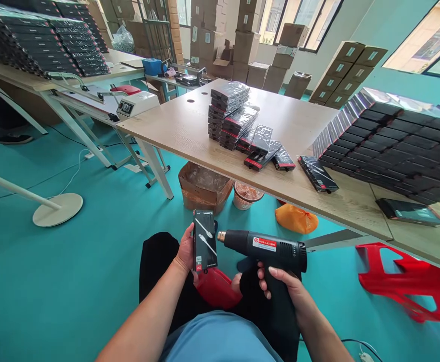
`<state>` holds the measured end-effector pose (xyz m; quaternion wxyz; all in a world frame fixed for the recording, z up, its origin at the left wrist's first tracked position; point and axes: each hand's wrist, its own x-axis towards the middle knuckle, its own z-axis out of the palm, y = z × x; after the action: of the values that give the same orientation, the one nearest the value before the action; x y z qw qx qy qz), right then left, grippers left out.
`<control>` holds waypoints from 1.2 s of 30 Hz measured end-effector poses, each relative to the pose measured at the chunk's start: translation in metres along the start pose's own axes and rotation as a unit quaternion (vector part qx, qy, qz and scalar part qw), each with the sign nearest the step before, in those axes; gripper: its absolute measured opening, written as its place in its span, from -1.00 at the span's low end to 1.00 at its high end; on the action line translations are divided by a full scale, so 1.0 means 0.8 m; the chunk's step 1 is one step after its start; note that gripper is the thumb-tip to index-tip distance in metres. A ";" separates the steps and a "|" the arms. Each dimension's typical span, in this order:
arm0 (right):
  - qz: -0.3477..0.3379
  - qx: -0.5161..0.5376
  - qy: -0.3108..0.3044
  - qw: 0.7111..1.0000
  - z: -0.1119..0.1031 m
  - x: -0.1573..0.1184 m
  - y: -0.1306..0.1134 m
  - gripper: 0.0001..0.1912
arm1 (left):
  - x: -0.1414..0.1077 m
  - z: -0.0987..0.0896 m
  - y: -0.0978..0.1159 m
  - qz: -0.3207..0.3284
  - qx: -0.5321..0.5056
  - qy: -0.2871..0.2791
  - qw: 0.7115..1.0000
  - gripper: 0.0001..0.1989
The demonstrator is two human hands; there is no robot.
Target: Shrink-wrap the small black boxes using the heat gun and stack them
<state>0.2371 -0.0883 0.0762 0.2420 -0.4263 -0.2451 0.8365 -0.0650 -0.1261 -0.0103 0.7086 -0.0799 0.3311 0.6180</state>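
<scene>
Could scorch box [205, 241] by aiming gun [267, 245] too close.
Clamping box in left fingers [189, 233], gun in right fingers [281, 275].

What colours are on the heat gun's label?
The label is red and white; see the head view.

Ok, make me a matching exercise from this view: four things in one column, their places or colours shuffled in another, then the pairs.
1. Heat gun
2. Box nearest the heat gun
3. Round stand base
4. Shirt

A. Off-white
B. In the left hand
C. Light blue
D. In the right hand

Pairs: 1-D, 2-B, 3-A, 4-C
</scene>
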 end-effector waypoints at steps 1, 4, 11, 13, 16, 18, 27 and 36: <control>0.003 0.017 0.002 1.000 -0.001 0.004 -0.003 -0.65 | -0.001 -0.001 0.000 -0.008 0.005 -0.002 1.000 -0.39; 0.017 0.060 0.020 0.998 0.004 0.017 -0.014 -0.67 | -0.005 -0.003 -0.003 -0.022 0.017 -0.010 1.000 -0.41; 0.015 -0.018 -0.023 0.999 0.036 0.019 -0.026 -0.64 | -0.003 -0.007 -0.013 -0.047 0.030 -0.013 0.998 -0.49; 0.006 -0.108 -0.086 0.990 0.043 0.013 -0.028 -0.64 | -0.002 -0.007 -0.013 -0.026 0.032 0.000 0.999 -0.53; -0.038 -0.198 -0.076 0.977 0.048 0.009 -0.034 -0.66 | -0.004 -0.006 -0.011 0.003 0.023 0.006 1.000 -0.55; -0.075 -0.209 -0.018 0.975 0.048 0.007 -0.038 -0.65 | -0.005 -0.006 -0.009 0.016 0.003 -0.002 1.000 -0.55; -0.044 -0.163 -0.019 0.985 0.021 -0.028 -0.015 -0.60 | -0.008 0.005 0.005 0.114 -0.090 -0.061 0.988 -0.40; -0.040 -0.037 0.011 0.998 0.014 -0.027 -0.003 -0.60 | -0.006 0.023 0.002 0.103 -0.052 -0.068 0.991 -0.37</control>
<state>0.2390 -0.1018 0.0963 0.2615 -0.4338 -0.2903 0.8119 -0.0596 -0.1203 0.0069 0.6569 -0.0398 0.2563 0.7080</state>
